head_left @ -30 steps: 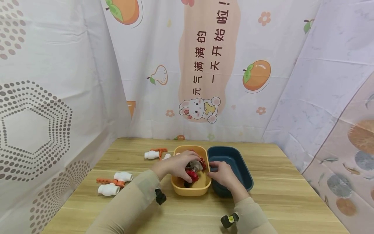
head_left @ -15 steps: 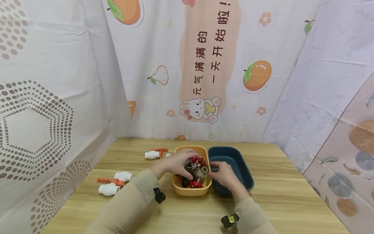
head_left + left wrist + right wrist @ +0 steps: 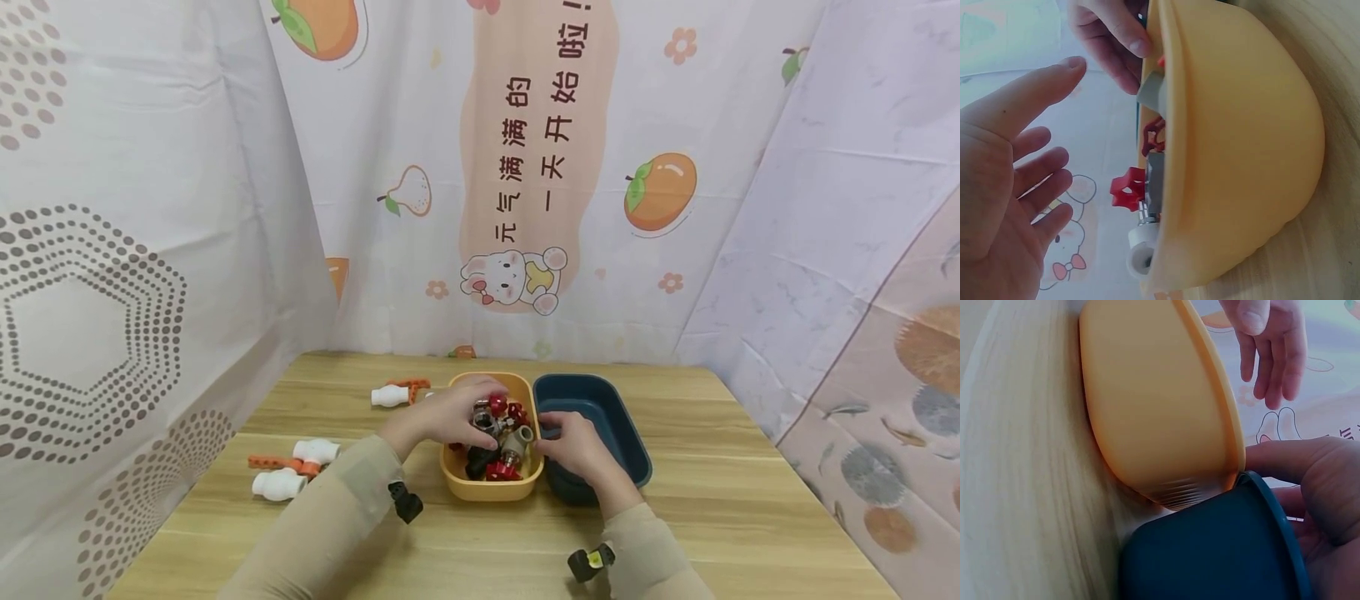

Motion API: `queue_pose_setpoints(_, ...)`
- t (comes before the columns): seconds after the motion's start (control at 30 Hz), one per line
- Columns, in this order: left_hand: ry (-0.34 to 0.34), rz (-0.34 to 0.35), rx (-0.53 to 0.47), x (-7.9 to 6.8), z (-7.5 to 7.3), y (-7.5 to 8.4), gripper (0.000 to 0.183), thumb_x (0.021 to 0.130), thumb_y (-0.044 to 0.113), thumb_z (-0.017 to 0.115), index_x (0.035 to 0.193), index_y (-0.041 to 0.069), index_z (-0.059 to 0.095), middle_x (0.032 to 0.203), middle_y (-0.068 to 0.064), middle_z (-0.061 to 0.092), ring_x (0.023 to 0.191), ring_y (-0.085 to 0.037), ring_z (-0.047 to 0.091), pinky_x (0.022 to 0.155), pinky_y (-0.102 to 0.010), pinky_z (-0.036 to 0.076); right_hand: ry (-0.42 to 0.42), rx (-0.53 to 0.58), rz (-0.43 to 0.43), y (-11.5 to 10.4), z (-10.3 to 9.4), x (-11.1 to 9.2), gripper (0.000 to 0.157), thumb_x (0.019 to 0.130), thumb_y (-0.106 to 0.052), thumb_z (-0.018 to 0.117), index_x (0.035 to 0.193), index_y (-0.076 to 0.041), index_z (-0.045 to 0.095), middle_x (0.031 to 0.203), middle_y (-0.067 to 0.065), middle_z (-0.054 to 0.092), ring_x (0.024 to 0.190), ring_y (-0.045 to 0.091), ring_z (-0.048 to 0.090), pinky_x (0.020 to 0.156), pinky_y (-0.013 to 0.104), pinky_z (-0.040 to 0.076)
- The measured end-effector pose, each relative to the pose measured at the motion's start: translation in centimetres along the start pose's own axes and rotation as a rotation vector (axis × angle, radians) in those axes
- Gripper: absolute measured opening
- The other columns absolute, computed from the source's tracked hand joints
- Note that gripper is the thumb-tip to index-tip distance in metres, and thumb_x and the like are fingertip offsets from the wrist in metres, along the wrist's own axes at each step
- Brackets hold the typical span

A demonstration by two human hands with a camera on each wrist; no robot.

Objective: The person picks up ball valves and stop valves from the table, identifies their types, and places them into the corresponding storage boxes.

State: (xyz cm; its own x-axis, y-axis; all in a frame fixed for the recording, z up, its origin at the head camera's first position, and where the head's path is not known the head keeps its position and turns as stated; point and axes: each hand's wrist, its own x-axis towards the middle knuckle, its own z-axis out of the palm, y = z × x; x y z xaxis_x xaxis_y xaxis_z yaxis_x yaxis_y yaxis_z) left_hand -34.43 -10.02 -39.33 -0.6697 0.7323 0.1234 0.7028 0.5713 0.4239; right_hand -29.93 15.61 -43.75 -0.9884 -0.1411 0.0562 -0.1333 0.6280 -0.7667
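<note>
My left hand [image 3: 453, 414] hovers over the left side of the yellow bin [image 3: 491, 493], its fingers apart and nothing in them. Several valves with red handwheels lie in that bin. One grey valve [image 3: 517, 442] sits near the right wall, and a black fitting [image 3: 480, 461] lies at the front left. In the left wrist view a red handwheel [image 3: 1127, 189] pokes above the rim. My right hand [image 3: 576, 450] pinches the yellow bin's right rim where it meets the dark blue bin [image 3: 637, 454], thumb on the yellow side, other fingers over the blue bin.
White ball valves with orange handles lie on the wooden table [image 3: 720, 500] at the left: a pair at the front, including one white valve [image 3: 279, 485], and another white valve [image 3: 390, 396] farther back. A printed curtain [image 3: 420, 275] closes off the back.
My left hand has let go of a red-handled valve in the yellow bin and lifted slightly up and left, uncovering the valves there. My right hand has stayed at the rim.
</note>
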Motion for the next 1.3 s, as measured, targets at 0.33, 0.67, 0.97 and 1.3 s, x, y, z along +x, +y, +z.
queue_pose_setpoints(0.33,0.143,-0.041,-0.089,-0.7,-1.1,0.8,0.067,0.090,0.043,0.078,0.147,0.019,0.052,0.146,-0.002,0.053,0.134,-0.025,0.049,0.109,-0.049,0.041,0.016,-0.005,-0.020,-0.3,-1.1,-0.3,0.055,0.087,-0.018,0.081,0.136,0.001,0.062,0.133,0.019,0.064,0.105,0.030,0.070,0.080,0.043,0.060)
queue_pose_setpoints(0.67,0.297,-0.057,-0.167,-1.0,-1.7,1.6,0.051,0.093,0.041,0.075,0.136,0.018,0.061,0.131,0.004,0.059,0.120,-0.019,0.055,0.102,-0.045,0.048,0.012,-0.011,-0.067,-0.9,-3.5,-0.1,0.053,0.091,-0.021,0.078,0.138,-0.002,0.061,0.137,0.017,0.062,0.113,0.032,0.067,0.084,0.044,0.059)
queue_pose_setpoints(0.97,0.407,-0.098,-0.260,-0.8,-2.0,2.6,0.048,0.092,0.039,0.076,0.132,0.016,0.064,0.128,0.003,0.060,0.120,-0.021,0.056,0.101,-0.044,0.049,0.003,0.070,-0.145,-1.2,-6.5,0.0,0.058,0.092,-0.021,0.077,0.140,0.005,0.056,0.137,0.028,0.058,0.113,0.039,0.066,0.077,0.042,0.060)
queue_pose_setpoints(1.3,0.469,-0.131,-0.445,-0.3,-1.2,3.1,0.048,0.091,0.034,0.078,0.132,0.012,0.064,0.128,-0.001,0.062,0.122,-0.026,0.057,0.102,-0.051,0.048,0.013,0.102,-0.139,-0.6,-9.2,0.0,0.057,0.095,-0.019,0.074,0.143,0.005,0.053,0.138,0.029,0.056,0.111,0.038,0.066,0.076,0.039,0.060)
